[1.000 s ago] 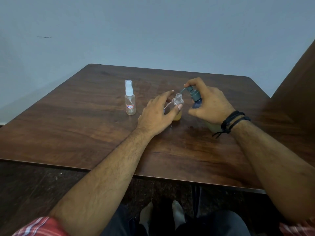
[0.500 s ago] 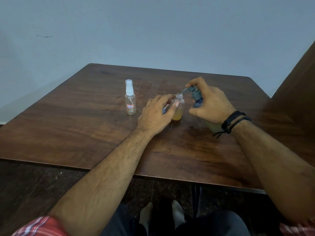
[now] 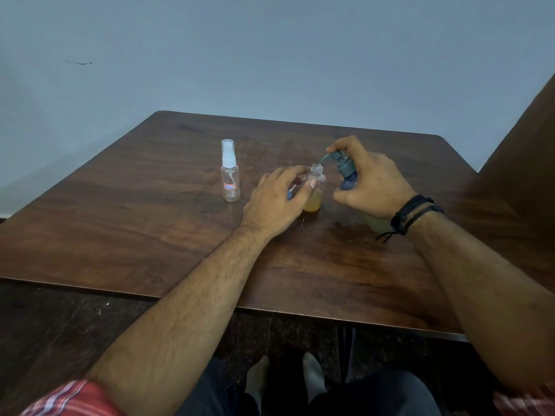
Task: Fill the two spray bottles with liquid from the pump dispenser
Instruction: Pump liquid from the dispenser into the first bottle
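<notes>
An uncapped clear spray bottle [image 3: 316,190] stands mid-table, its lower part holding amber liquid. My left hand [image 3: 277,202] holds it between thumb and fingers. Under that hand a small blue piece [image 3: 290,195] shows, perhaps its spray cap. The pump dispenser [image 3: 345,172] has a grey pump head and a blue body; its spout reaches over the open bottle's mouth. My right hand [image 3: 371,183] grips the dispenser, forefinger on top of the pump head. A second clear spray bottle [image 3: 230,175] with a white sprayer and a red-bordered label stands upright to the left, looking empty.
The dark wooden table [image 3: 150,220] ends at a near edge just above my knees. A brown panel [image 3: 528,151] rises at the right. A pale wall stands behind the table. Black cords circle my right wrist.
My left hand's fingers have closed in on the open bottle since a second ago. The pump head under my right forefinger has shifted slightly.
</notes>
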{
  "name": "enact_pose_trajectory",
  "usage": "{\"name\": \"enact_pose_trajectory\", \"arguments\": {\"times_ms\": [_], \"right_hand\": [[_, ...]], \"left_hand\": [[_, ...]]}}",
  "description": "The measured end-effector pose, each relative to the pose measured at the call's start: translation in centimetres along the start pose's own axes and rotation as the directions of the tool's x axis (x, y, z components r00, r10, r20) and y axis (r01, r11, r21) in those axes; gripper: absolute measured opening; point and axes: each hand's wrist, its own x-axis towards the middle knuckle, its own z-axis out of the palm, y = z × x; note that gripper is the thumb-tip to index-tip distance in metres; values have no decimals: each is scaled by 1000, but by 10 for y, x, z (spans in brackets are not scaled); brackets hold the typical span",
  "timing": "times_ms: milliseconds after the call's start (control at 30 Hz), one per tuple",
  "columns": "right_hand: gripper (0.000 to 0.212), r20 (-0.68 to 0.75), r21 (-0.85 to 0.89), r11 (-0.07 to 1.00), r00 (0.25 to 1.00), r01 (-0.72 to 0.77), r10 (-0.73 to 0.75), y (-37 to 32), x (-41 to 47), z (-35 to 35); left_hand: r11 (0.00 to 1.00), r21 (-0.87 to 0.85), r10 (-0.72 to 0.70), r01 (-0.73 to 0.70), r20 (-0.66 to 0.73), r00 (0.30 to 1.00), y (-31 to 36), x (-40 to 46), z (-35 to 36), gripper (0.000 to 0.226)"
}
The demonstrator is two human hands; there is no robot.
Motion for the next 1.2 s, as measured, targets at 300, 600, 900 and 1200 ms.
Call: {"name": "enact_pose_trajectory", "arguments": {"times_ms": [300, 600, 900, 1200], "right_hand": [[60, 11, 1, 1000, 1000, -6, 6, 1, 2, 1], [63, 14, -2, 1000, 1000, 1, -1, 0, 1, 1], [71, -11, 4, 1000, 1000, 9, -9, 1, 0, -1], [65, 0, -5, 1000, 1000, 15, -15, 1, 0, 0]], "left_hand": [[1000, -19, -9, 9, 0, 1000, 2, -1, -2, 49], [1000, -21, -9, 9, -1, 1000, 3, -2, -2, 49], [1000, -16, -16, 16, 8, 1000, 2, -1, -2, 49], [1000, -12, -12, 12, 8, 1000, 2, -1, -1, 53]]}}
